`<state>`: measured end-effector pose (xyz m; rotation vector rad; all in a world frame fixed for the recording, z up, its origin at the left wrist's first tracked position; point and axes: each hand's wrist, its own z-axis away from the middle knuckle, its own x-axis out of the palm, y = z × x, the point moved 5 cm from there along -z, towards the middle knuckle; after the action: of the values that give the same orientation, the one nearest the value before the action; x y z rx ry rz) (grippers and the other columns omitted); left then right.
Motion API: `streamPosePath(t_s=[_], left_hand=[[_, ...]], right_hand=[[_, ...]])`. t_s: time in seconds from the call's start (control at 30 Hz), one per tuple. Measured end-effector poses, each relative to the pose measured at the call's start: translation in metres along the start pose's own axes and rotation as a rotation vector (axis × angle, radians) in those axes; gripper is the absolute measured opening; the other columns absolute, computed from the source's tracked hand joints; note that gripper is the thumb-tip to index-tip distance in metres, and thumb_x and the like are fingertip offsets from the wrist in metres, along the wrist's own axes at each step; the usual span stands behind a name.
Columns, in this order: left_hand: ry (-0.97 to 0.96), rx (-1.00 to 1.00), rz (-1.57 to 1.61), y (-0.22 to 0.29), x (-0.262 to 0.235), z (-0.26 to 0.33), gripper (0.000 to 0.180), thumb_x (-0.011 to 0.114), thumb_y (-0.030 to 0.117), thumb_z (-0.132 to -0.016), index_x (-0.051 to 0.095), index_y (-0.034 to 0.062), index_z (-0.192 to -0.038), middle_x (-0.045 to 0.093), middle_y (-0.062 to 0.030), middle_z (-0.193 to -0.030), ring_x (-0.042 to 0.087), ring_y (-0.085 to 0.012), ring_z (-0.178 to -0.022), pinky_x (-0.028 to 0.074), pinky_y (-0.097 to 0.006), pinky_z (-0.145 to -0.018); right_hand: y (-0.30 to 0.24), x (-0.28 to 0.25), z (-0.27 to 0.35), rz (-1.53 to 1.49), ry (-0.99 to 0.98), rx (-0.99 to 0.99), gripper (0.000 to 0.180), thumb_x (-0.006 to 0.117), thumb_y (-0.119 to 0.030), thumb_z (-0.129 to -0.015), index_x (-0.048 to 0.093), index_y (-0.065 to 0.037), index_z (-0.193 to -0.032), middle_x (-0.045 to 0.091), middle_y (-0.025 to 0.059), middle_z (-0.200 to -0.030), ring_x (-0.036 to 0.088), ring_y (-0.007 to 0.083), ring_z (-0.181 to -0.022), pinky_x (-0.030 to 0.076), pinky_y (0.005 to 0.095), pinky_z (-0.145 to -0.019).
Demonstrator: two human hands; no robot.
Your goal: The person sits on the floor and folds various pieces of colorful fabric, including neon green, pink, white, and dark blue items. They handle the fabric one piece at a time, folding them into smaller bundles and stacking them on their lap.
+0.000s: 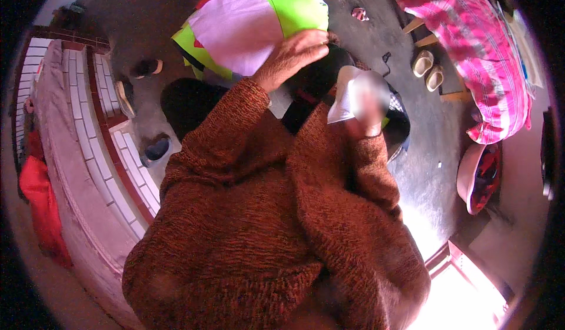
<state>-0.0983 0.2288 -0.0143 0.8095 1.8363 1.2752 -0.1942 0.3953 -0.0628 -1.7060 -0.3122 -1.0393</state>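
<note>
My left hand (293, 58) lies at the near edge of a stack of cloth pieces, its fingers stretched out to the right. The stack shows a lilac cloth piece (241, 30) with bright green cloth (297, 3) and red edges around it. To the right, a thin white piece (341, 107), cloth-like, is in my right hand (369, 118). A blurred patch covers most of that hand's fingers. Dark things lie between and below my hands; their kind is hard to make out. Both sleeves are brown knit.
Pale shoes (428, 71) stand on the grey floor at right, near a wooden-legged seat under pink checked cloth (471, 47). Below it is a pink basin (468, 180) with dark red cloth inside. Dark shoes (156, 148) lie at left beside a white-tiled ledge (97, 159).
</note>
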Motion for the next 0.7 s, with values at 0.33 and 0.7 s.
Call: streamPosePath(t_s=[0.33,0.7], left_hand=[[-0.234,-0.416,0.647,-0.014,0.041,0.032,0.022,0.063,0.016,-0.081,0.059,0.0016,-0.096,0.059,-0.0001,-0.084,0.052,-0.0076,-0.081,0.040,-0.021,-0.077],[-0.004,-0.363,0.397,-0.009,-0.015,0.024,0.037,0.057,0.015,-0.081,0.054,0.0000,-0.114,0.060,-0.0043,-0.096,0.056,-0.0114,-0.085,0.043,-0.024,-0.079]], right_hand=[[-0.001,0.017,0.000,0.029,0.065,0.064,0.038,0.062,-0.019,-0.081,0.049,0.000,-0.111,0.057,0.0112,-0.109,0.054,0.0208,-0.100,0.041,0.0346,-0.091],[0.002,-0.020,-0.002,0.390,0.054,-0.101,0.022,0.051,-0.012,-0.089,0.051,-0.004,-0.109,0.060,0.0082,-0.079,0.057,0.0172,-0.074,0.045,0.0315,-0.071]])
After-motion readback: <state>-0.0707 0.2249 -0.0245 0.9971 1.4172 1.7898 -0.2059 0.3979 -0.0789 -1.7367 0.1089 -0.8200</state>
